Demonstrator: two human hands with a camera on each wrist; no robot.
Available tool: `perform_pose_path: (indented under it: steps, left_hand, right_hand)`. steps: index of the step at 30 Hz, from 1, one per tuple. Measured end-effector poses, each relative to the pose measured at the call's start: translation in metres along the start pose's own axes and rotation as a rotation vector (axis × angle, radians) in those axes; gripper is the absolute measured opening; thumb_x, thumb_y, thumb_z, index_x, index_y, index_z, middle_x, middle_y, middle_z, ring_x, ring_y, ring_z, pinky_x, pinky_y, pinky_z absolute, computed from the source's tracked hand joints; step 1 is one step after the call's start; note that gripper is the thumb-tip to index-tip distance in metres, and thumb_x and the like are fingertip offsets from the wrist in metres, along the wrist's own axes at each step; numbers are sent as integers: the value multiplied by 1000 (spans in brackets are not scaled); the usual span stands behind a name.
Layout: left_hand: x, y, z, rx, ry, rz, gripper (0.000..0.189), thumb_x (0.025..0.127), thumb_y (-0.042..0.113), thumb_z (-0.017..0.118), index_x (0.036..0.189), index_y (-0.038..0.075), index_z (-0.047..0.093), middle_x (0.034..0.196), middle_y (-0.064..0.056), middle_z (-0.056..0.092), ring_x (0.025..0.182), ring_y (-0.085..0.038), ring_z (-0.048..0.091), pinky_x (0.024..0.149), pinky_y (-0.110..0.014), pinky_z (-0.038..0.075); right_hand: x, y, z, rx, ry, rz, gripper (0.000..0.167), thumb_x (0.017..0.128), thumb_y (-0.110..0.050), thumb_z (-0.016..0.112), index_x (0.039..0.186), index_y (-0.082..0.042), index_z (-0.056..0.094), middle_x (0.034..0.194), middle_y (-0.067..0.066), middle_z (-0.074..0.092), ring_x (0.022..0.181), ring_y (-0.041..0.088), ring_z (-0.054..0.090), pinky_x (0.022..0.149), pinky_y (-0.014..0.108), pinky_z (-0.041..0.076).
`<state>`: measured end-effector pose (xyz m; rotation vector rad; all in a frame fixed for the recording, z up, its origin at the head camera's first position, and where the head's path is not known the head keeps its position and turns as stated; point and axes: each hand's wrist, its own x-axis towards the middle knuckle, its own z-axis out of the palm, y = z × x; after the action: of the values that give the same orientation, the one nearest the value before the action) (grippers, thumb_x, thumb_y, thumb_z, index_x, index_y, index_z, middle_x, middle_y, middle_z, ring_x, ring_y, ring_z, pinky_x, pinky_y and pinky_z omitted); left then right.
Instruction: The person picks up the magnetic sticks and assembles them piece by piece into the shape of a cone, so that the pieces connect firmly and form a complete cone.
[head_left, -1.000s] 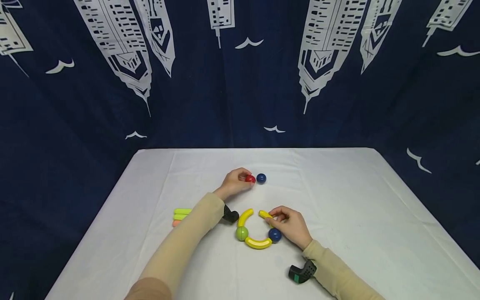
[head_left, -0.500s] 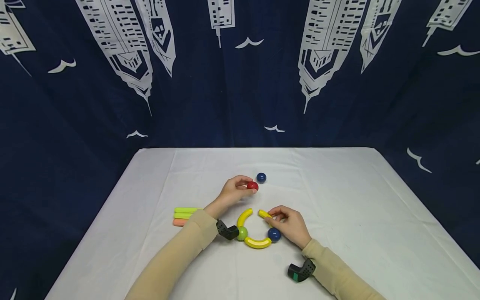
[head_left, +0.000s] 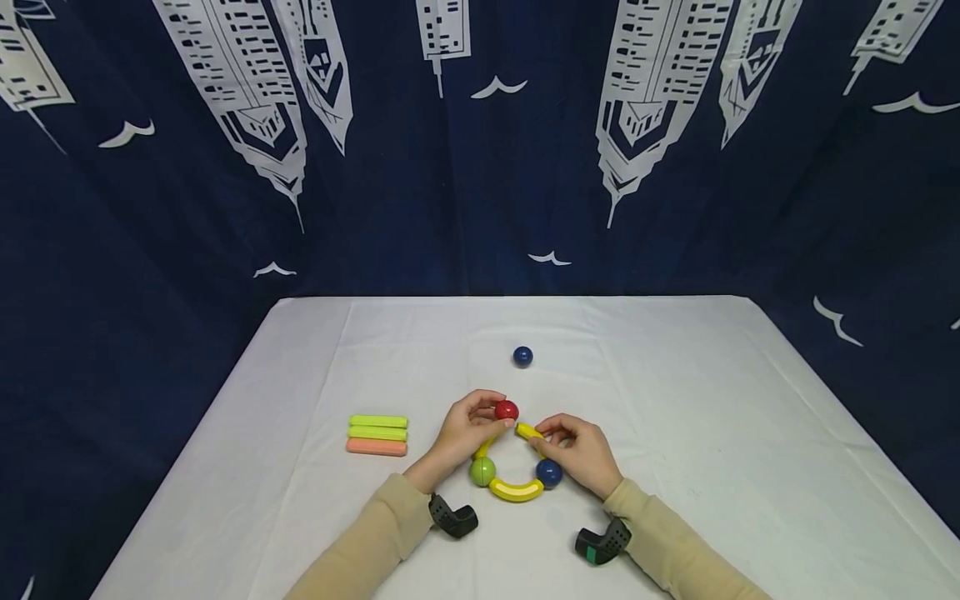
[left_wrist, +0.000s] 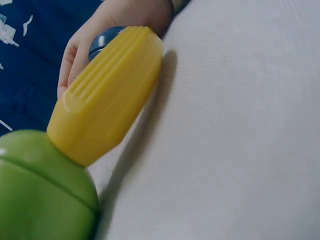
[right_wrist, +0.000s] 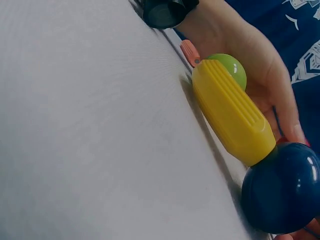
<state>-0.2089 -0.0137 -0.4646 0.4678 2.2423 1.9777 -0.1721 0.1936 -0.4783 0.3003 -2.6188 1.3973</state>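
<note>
My left hand pinches a red ball by its left side, just above the gap at the top of a ring of toy pieces. My right hand pinches the ring's upper right yellow curved piece. Under that piece sits a blue ball, joined to a bottom yellow curved piece. A green ball is at the ring's left; above it, another yellow curved piece is partly hidden by my left hand. In the left wrist view the bottom piece touches the green ball.
A second blue ball lies farther back on the white-covered table. To the left are two lime sticks and an orange stick, side by side. A dark blue printed curtain hangs behind.
My left hand has lifted the red ball away from the far blue ball and brought it nearer, to the ring's top. My right hand has stayed on its yellow curved piece.
</note>
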Motion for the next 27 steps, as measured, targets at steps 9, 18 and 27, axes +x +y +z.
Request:
perform_pose_path:
  steps: [9, 18, 27]
  left_hand:
    - [-2, -5, 1, -1, -40, 37, 38, 82, 7, 72, 116, -1, 59, 104, -13, 62, 90, -22, 58, 78, -24, 46]
    - [-16, 24, -1, 77, -85, 42, 37, 85, 6, 68, 119, -3, 57, 109, -15, 62, 98, -29, 56, 84, -32, 46]
    - [-18, 26, -1, 95, -95, 68, 36, 85, 6, 69, 118, -4, 58, 108, -16, 63, 98, -32, 56, 87, -46, 44]
  right_hand:
    - [-2, -2, -1, 5, 9, -5, 15, 76, -16, 78, 89, -12, 70, 70, -5, 59, 63, 10, 52, 58, 22, 44]
    - [-2, -1, 0, -5, 27, -22, 16, 76, -14, 79, 89, -12, 70, 72, -7, 61, 65, 8, 54, 57, 21, 45]
    - [-2, -1, 0, -1, 51, -40, 16, 76, -11, 78, 90, -11, 70, 75, -5, 63, 64, 8, 55, 55, 21, 46]
